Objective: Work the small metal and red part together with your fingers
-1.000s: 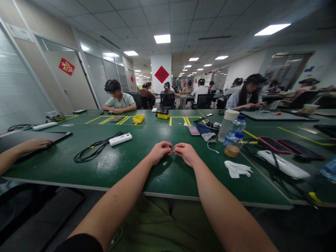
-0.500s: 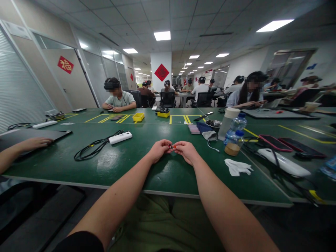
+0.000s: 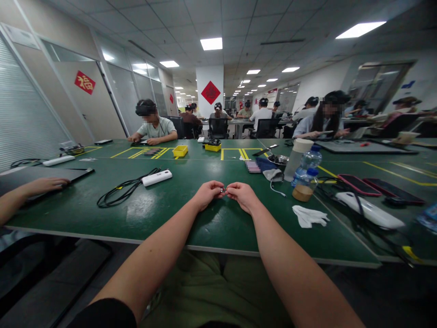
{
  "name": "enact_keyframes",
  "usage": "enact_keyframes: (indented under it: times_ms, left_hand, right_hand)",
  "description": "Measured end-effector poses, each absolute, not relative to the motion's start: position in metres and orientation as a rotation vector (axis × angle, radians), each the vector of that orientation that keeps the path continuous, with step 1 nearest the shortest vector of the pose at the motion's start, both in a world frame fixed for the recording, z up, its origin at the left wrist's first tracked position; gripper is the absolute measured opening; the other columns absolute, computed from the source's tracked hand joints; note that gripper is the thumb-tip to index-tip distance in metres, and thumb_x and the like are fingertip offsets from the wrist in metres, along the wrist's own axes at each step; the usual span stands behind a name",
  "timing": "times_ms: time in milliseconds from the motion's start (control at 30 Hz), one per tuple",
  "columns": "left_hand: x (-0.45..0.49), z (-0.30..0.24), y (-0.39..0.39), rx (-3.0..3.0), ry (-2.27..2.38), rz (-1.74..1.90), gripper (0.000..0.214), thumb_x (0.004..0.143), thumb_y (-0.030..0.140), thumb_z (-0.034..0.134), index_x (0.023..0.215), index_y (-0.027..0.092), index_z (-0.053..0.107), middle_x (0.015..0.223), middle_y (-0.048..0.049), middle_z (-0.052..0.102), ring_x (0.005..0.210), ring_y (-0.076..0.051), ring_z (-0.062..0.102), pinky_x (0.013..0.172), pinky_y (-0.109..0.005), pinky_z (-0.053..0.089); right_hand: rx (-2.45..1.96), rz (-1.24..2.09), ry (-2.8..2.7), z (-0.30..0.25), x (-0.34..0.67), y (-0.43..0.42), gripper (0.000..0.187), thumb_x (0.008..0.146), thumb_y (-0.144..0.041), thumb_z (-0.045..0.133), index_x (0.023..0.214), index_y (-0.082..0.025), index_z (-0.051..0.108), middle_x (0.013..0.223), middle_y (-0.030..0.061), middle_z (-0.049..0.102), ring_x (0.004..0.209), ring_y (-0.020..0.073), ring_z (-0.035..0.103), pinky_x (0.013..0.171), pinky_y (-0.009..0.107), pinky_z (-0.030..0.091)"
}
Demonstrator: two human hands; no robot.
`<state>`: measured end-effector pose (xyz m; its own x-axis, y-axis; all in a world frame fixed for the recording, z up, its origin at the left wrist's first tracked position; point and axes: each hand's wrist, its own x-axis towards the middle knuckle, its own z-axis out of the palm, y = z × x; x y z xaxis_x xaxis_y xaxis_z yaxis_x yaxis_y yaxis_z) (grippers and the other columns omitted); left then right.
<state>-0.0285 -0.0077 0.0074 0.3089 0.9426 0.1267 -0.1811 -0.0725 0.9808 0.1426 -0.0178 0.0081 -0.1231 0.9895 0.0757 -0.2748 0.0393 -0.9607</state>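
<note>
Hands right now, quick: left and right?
Left hand: closed, pinching a small shiny object.
Right hand: pinched closed beside that object; whether it holds anything cannot be told.

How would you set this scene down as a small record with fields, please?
left hand: pinching a small shiny part, too small to identify
right hand: close beside that part; grip unclear
surface: green table
left of hands: white device, black cable
right of hands: white cloth, bottle of brown liquid
beyond hands: yellow tray
</note>
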Motion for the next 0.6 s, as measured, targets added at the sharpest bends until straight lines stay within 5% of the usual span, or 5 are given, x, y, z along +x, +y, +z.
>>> enact_keyframes:
  times_ms: [167,600]
  left_hand:
    - [-0.0290,0.0073,-0.0081,1.307,0.798,1.113,0.017,0.077,0.007,0.060,0.093,0.013,0.063,0.086,-0.0052,0.067,0.076,-0.014,0.068,0.078,-0.031,0.055]
    - [-0.0299,0.0057,-0.0057,1.680,0.937,1.187,0.017,0.070,0.009,0.066,0.087,0.013,0.065,0.081,-0.0046,0.069,0.075,-0.014,0.064,0.076,-0.029,0.050]
  right_hand:
    - [-0.898,1.391,-1.114,0.0086,0.1428,-0.0185,0.005,0.068,-0.013,0.068,0.072,-0.015,0.066,0.070,0.0050,0.070,0.069,0.0154,0.068,0.069,0.028,0.056]
    - [-0.924,1.310,-1.198,0.0105,0.1401,-0.0202,0.021,0.056,-0.012,0.071,0.076,-0.016,0.067,0.073,0.0017,0.068,0.063,0.0118,0.059,0.057,0.024,0.044]
